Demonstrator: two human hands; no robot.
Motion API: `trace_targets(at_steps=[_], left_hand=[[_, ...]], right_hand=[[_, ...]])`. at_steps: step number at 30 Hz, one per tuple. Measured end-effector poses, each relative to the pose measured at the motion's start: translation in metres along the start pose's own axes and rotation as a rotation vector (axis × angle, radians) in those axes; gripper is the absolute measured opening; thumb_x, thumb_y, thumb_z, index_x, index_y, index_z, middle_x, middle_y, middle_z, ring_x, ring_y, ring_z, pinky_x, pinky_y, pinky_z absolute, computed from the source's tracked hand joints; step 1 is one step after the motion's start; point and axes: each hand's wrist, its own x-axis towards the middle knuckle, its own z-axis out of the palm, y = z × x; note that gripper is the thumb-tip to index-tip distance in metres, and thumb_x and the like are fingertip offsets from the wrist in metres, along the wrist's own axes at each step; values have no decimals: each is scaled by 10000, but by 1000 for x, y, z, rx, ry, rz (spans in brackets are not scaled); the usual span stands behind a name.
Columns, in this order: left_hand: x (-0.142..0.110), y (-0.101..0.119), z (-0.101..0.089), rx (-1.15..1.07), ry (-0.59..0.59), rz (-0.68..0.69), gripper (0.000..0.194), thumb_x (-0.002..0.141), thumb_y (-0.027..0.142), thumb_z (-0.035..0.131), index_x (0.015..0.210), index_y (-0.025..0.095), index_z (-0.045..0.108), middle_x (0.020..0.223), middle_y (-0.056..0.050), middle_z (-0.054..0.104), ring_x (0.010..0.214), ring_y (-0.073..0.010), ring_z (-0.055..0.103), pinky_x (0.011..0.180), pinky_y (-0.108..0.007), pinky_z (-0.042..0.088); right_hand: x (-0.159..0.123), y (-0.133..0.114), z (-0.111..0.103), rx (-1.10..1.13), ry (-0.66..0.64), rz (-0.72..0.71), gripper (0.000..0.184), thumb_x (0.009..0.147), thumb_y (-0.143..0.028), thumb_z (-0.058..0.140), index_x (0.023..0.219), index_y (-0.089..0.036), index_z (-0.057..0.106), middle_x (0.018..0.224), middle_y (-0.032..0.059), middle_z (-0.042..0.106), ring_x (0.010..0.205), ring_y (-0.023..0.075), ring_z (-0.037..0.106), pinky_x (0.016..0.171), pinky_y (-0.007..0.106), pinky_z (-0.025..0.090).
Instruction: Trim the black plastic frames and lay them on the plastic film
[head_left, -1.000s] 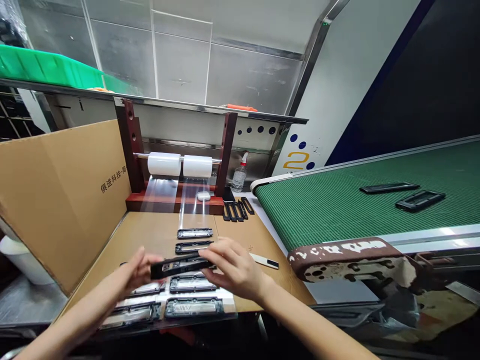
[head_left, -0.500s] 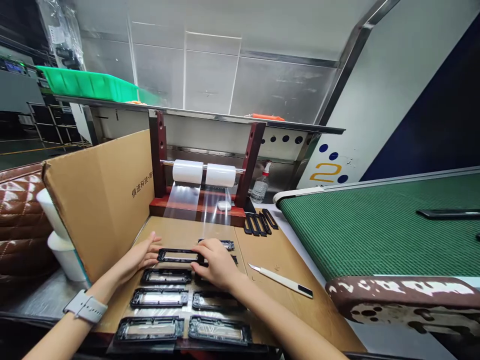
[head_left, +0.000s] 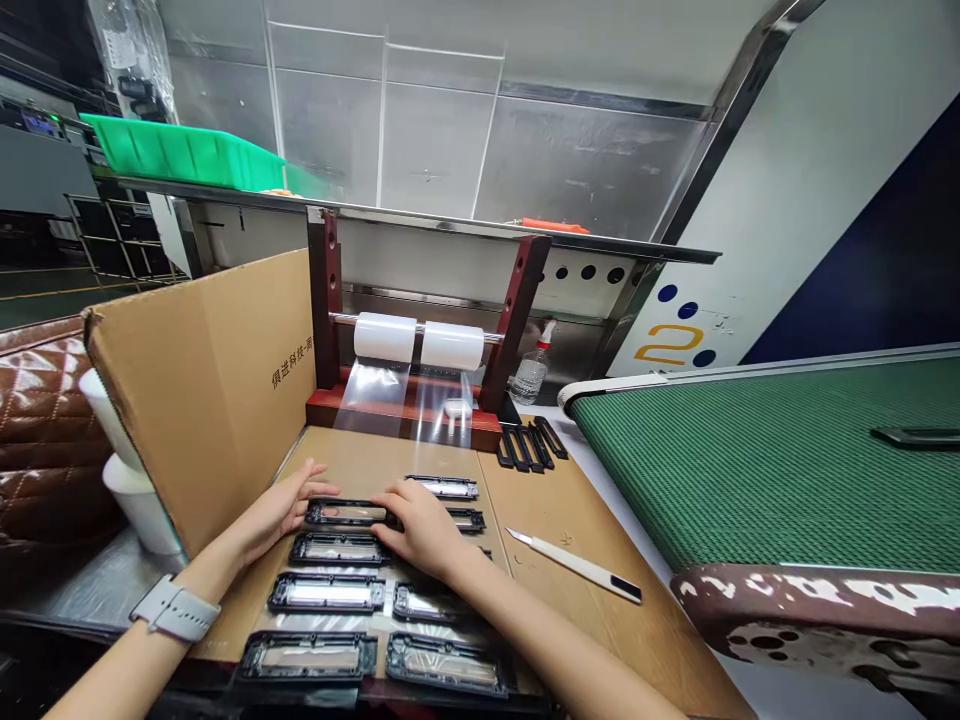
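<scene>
A: Hands at either end: a black frame [head_left: 346, 513] lies at the far end of the left column on a cardboard-covered table [head_left: 525, 497]. What of the grip?

B: The left hand [head_left: 289, 512], fingers spread apart, sits at the frame's left end. The right hand [head_left: 420, 525] straddles the other end, thumb on the near side, fingertips on the far — whether it pinches or merely rests, I cannot tell.

A: How is such a placement done well?

B: By my judgement, squarely. Match the left edge to the neighbouring frame [head_left: 341, 548] just below, leave a gap between the two, and lower both ends together — a tilted end could ruck the clear film [head_left: 373, 395] that runs down from the rolls [head_left: 385, 337].

A: And the cutter [head_left: 574, 565]?

B: It lies beside the right forearm, tip towards that arm. A low, careful withdrawal seems wise.
</scene>
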Motion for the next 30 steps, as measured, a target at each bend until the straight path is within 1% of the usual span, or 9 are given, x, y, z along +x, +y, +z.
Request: trace_targets(at_steps=[2,4,7,9,12,18,22,27,30], left_hand=[[-1,-5,1,142,94,95,692,933,596,246,1403,91,298,1338,-222,530,1143,-268,598,1021,-496,408],[-8,-12,4,342,175,242,678,941,559,222,1419,83,293,1473,-220,383,1347,-269,395,1136,-486,233],[-24,-25,13,667,69,434,591,890,538,402,1381,212,450,1512,-69,374,1424,-222,244,1182,-420,55],[-31,-34,17,841,-47,475,554,850,536,491,1352,303,499,1477,0,420,1409,-234,284,1180,-457,55],[-30,-43,18,1015,-89,455,610,869,573,426,1403,279,423,1494,-19,362,1406,-272,283,1160,-537,99],[-11,-55,10,1237,-111,412,720,882,617,235,1462,192,259,1536,-9,206,1428,-235,201,1169,-479,123],[3,-76,1,1325,-105,443,652,912,578,176,1464,232,211,1533,22,186,1426,-215,189,1162,-486,144],[19,-102,-9,1298,-8,591,552,947,508,229,1454,289,207,1517,24,268,1401,-222,267,1142,-517,217],[22,-104,-11,1325,-26,590,540,955,501,240,1446,276,233,1512,15,263,1396,-239,276,1126,-537,245]], right_hand=[[0,0,1,2,-5,9,302,822,-214,697,1106,-137,628,1020,69,630,968,194,574,885,302,454],[1,-2,2,1,-6,23,301,827,-218,693,1107,-133,622,1026,76,625,981,199,573,887,309,454],[0,-7,4,-9,1,54,315,812,-241,716,1095,-139,622,1041,78,621,1009,204,567,910,319,442],[-1,-5,1,-22,15,90,303,805,-289,731,1066,-169,635,1037,55,627,1013,195,564,922,310,433],[-10,17,-15,-59,75,220,203,844,-313,693,1007,-200,652,1006,22,642,1002,169,572,923,286,431],[-60,119,-81,-230,350,789,190,939,-216,554,1101,-123,590,1114,79,602,1070,221,564,938,435,448],[-90,168,-104,-279,442,1087,266,933,-265,577,1151,-113,574,1185,115,570,1093,244,559,946,460,454],[-98,197,-105,-239,460,1188,285,941,-273,569,1190,-135,557,1185,100,573,1050,228,581,898,435,492],[-93,210,-105,-205,469,1182,302,936,-269,577,1203,-132,550,1194,103,568,1063,232,576,901,436,491]])
